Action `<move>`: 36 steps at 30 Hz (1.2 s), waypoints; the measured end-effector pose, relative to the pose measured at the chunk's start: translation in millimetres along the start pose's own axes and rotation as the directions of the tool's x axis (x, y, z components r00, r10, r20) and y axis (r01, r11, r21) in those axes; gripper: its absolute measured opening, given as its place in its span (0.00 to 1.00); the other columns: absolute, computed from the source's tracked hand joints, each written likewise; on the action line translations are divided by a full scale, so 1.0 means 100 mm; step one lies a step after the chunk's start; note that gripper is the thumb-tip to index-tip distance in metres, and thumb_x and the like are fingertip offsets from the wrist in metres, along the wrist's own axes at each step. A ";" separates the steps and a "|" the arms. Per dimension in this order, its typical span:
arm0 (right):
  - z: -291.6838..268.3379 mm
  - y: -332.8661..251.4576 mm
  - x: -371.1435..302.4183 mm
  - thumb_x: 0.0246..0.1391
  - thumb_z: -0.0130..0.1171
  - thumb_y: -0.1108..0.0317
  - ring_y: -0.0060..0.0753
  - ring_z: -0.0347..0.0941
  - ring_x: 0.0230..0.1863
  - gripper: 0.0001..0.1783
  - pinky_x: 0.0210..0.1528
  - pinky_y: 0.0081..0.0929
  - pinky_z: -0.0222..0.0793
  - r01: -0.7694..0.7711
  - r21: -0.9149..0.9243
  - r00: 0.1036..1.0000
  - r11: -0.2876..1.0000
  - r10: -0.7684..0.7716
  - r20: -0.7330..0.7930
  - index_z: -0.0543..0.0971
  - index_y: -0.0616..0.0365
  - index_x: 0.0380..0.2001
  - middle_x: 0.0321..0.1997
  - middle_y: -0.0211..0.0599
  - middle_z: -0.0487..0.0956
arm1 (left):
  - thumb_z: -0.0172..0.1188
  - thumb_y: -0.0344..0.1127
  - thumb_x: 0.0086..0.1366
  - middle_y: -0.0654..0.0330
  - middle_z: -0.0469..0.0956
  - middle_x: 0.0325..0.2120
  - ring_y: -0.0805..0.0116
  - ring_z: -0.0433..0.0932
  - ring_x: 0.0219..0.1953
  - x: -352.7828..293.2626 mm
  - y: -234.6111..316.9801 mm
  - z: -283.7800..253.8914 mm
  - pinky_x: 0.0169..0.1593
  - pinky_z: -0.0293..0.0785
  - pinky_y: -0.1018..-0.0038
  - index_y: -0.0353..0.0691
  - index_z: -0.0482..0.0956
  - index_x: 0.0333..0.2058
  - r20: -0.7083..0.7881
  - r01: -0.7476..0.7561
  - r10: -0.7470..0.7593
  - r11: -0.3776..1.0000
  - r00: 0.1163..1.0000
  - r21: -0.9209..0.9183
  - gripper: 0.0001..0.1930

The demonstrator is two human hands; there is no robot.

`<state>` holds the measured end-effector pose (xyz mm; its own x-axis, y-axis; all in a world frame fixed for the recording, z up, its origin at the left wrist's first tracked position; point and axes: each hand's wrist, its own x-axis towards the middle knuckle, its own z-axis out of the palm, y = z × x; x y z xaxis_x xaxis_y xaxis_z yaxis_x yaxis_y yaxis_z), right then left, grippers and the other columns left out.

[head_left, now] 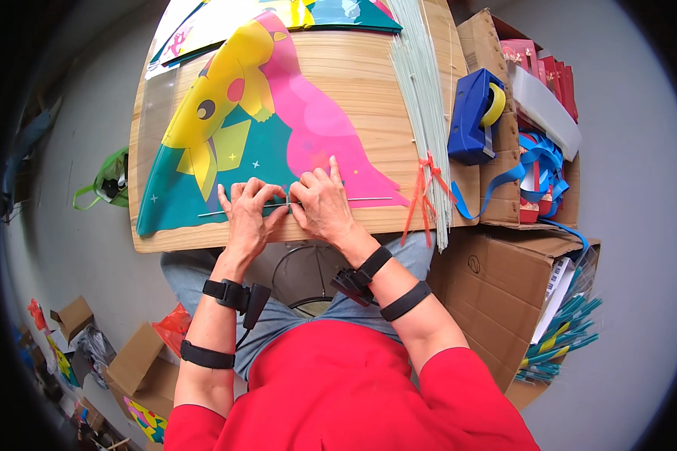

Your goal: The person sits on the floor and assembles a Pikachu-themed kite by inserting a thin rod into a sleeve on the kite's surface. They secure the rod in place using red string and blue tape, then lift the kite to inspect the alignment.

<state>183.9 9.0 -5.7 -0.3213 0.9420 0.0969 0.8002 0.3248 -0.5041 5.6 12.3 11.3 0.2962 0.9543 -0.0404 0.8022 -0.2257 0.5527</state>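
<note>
A printed kite sheet [241,143], teal, pink and yellow with a cartoon figure, lies folded on the wooden table. Along its near edge runs a thin pale rod [370,198], its two ends sticking out past my hands. My left hand [250,216] pinches near the rod's middle with thumb and forefinger, the other fingers raised. Close beside it, my right hand [323,203] pinches at the same place, its forefinger pointing up. Whatever small piece may sit between the fingertips is too small to make out.
To the right lies a bundle of thin rods [421,98] tied with red ribbon [427,188]. A blue tape dispenser [470,124] stands beside it. Cardboard boxes [489,278] flank the table's right side, with blue ribbon [541,161]. More printed sheets [338,16] lie at the far edge.
</note>
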 end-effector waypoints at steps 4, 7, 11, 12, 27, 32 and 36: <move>-0.02 -0.05 0.02 0.46 0.67 0.67 0.43 0.72 0.48 0.09 0.73 0.69 0.44 -0.008 -0.003 1.000 1.000 0.008 0.025 0.79 0.53 0.31 0.35 0.36 0.76 | 0.73 0.37 0.54 0.71 0.74 0.37 0.63 0.71 0.49 -0.03 -0.02 -0.03 0.69 0.42 0.37 0.54 0.83 0.39 -0.014 0.001 -0.001 1.000 1.000 0.002 0.14; -0.04 -0.05 0.02 0.46 0.66 0.67 0.43 0.72 0.48 0.09 0.73 0.69 0.44 0.007 0.006 1.000 1.000 -0.007 0.017 0.78 0.53 0.31 0.35 0.36 0.75 | 0.73 0.38 0.54 0.70 0.74 0.37 0.63 0.71 0.50 -0.03 -0.03 0.02 0.69 0.40 0.36 0.55 0.83 0.39 -0.031 0.004 -0.004 1.000 1.000 0.000 0.13; -0.06 -0.01 0.01 0.45 0.67 0.67 0.42 0.73 0.45 0.10 0.73 0.67 0.45 0.008 0.019 1.000 1.000 -0.008 -0.005 0.77 0.53 0.31 0.33 0.35 0.75 | 0.72 0.39 0.54 0.70 0.74 0.38 0.63 0.70 0.51 -0.01 0.00 0.01 0.70 0.37 0.35 0.55 0.82 0.38 -0.022 0.003 -0.004 0.999 1.000 -0.042 0.13; -0.07 -0.02 0.01 0.45 0.68 0.67 0.42 0.73 0.44 0.10 0.73 0.66 0.45 0.011 0.020 1.000 1.000 -0.011 -0.002 0.78 0.53 0.31 0.33 0.34 0.75 | 0.72 0.39 0.54 0.70 0.74 0.38 0.63 0.70 0.51 -0.01 0.00 0.00 0.70 0.37 0.35 0.56 0.82 0.39 -0.013 0.014 -0.014 0.999 1.000 -0.041 0.13; -0.59 0.18 -1.14 0.47 0.71 0.67 0.38 0.72 0.28 0.12 0.33 0.35 0.65 0.173 0.029 0.983 0.984 -0.171 -0.061 0.76 0.55 0.28 0.27 0.34 0.73 | 0.72 0.37 0.52 0.70 0.73 0.37 0.63 0.69 0.52 -0.02 0.01 -0.01 0.72 0.34 0.37 0.54 0.81 0.40 0.003 0.028 -0.028 0.998 1.000 -0.064 0.15; -0.64 0.47 -1.79 0.48 0.70 0.68 0.38 0.71 0.28 0.10 0.32 0.35 0.64 0.116 -0.033 0.993 0.993 -0.115 0.014 0.77 0.55 0.27 0.26 0.34 0.72 | 0.73 0.38 0.51 0.70 0.74 0.37 0.64 0.70 0.52 -0.01 0.00 -0.02 0.72 0.35 0.38 0.53 0.80 0.42 0.029 0.043 -0.041 0.998 0.999 -0.050 0.18; -0.58 0.53 -1.80 0.48 0.68 0.69 0.39 0.71 0.28 0.08 0.32 0.35 0.64 0.108 -0.036 0.994 0.994 -0.108 0.006 0.77 0.56 0.28 0.26 0.34 0.72 | 0.76 0.38 0.47 0.69 0.75 0.38 0.62 0.69 0.53 0.00 0.00 -0.07 0.72 0.31 0.37 0.52 0.78 0.46 0.074 0.062 -0.057 0.996 0.996 -0.062 0.25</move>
<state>313.1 -138.6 -0.3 -0.4087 0.9010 0.1453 0.7788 0.4273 -0.4593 2.5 14.0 17.3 0.2871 0.9486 -0.1333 0.7854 -0.1535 0.5997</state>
